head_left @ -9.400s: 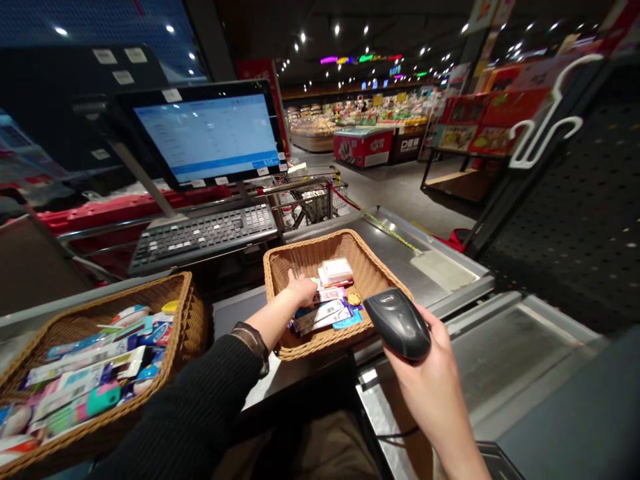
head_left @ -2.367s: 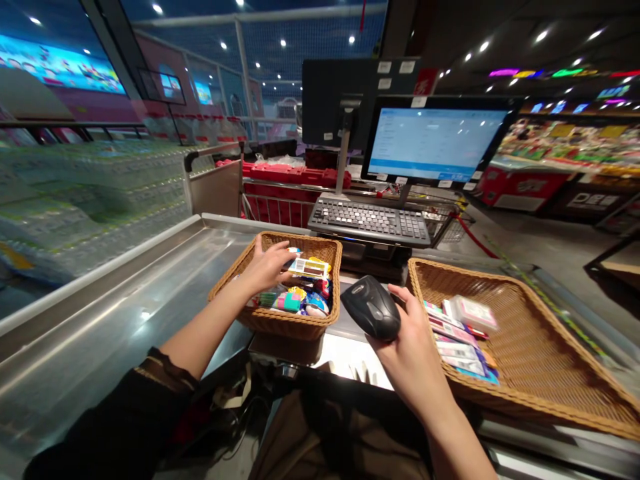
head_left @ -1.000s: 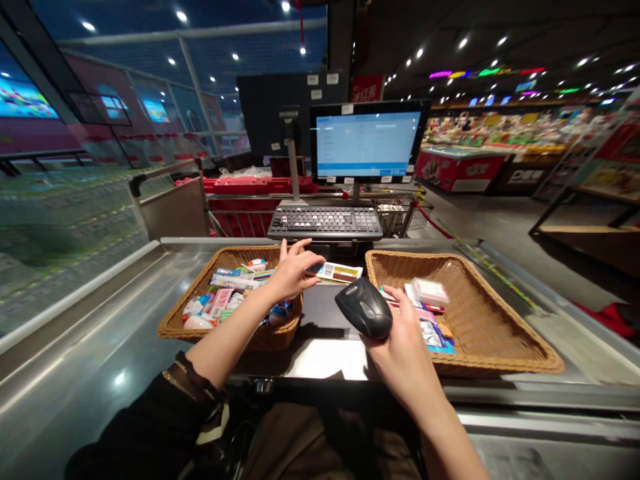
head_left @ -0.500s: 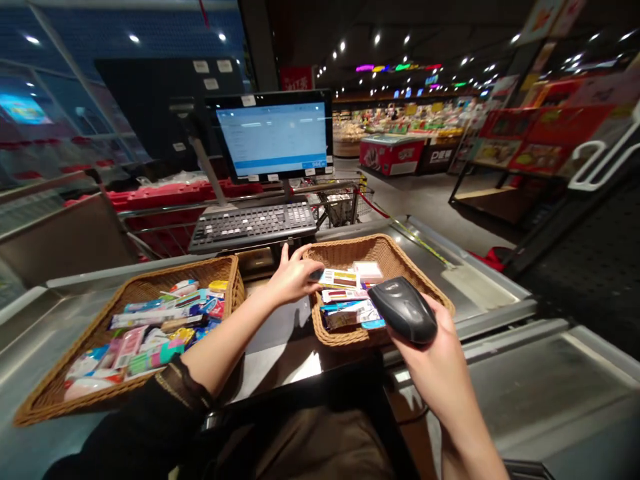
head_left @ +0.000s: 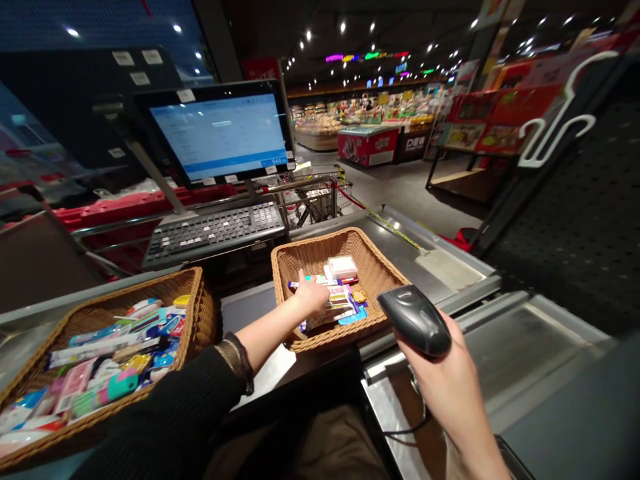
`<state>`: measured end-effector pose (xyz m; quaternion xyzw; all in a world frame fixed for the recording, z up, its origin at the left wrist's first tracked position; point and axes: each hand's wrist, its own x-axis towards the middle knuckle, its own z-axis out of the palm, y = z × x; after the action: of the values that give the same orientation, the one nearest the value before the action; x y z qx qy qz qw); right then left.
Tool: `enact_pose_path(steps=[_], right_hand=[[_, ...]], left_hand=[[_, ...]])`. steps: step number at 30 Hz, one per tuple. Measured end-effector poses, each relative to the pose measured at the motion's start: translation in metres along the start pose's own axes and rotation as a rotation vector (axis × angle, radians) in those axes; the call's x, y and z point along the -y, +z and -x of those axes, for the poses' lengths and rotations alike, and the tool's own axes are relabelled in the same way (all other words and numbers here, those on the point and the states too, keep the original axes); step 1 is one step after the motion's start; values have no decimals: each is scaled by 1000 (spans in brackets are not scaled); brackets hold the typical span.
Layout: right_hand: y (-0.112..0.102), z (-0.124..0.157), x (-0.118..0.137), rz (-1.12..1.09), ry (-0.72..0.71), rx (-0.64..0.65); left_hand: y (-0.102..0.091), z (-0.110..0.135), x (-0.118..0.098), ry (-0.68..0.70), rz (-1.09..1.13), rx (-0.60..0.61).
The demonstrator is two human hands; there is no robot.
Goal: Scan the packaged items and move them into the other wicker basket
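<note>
My right hand (head_left: pixel 445 373) is wrapped round a black handheld barcode scanner (head_left: pixel 416 320), held up at the right front of a brown wicker basket (head_left: pixel 385 267). Inside that basket my left hand (head_left: pixel 313 298) is lowered onto the small snack packets (head_left: pixel 343 300), its fingers curled down among them. Its fingertips are partly hidden, so I cannot make out what they grip. A white box (head_left: pixel 342 267) lies behind the packets, near the basket's back wall.
At the left stands a larger wicker basket (head_left: pixel 197 313) full of mixed packets. Beyond the counter are a keyboard (head_left: pixel 215 233) and a lit monitor (head_left: pixel 220 130). A metal counter surface (head_left: pixel 540 340) extends to the right, and a black cable (head_left: pixel 407 432) hangs below the scanner.
My left hand has moved from the right basket's left rim down into its packets. The scanner stays in my right hand. The whole view has turned, shifting the scene leftward.
</note>
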<state>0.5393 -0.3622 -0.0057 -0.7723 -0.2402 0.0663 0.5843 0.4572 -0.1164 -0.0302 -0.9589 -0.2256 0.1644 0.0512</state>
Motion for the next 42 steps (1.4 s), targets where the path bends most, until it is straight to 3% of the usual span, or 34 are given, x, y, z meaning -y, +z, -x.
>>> enact_pose_path(steps=[6, 10, 15, 20, 25, 29, 35, 42], right_hand=[[-1, -2, -4, -9, 33, -6], [1, 1, -1, 2, 36, 8], [5, 4, 7, 30, 16, 31], [11, 8, 15, 45, -19, 70], [24, 14, 23, 72, -70, 112], [44, 20, 28, 52, -165, 189], [87, 36, 43, 23, -319, 351], [125, 55, 54, -3, -427, 544]], left_hand=[[29, -12, -8, 27, 11, -18], [34, -18, -6, 13, 57, -27], [21, -12, -7, -37, 55, -17], [-3, 12, 0, -41, 79, -84], [-15, 64, 29, -45, 145, -353], [-2, 120, 68, -146, 207, -506], [38, 203, 133, -353, 215, -494], [82, 298, 221, -728, 134, -364]])
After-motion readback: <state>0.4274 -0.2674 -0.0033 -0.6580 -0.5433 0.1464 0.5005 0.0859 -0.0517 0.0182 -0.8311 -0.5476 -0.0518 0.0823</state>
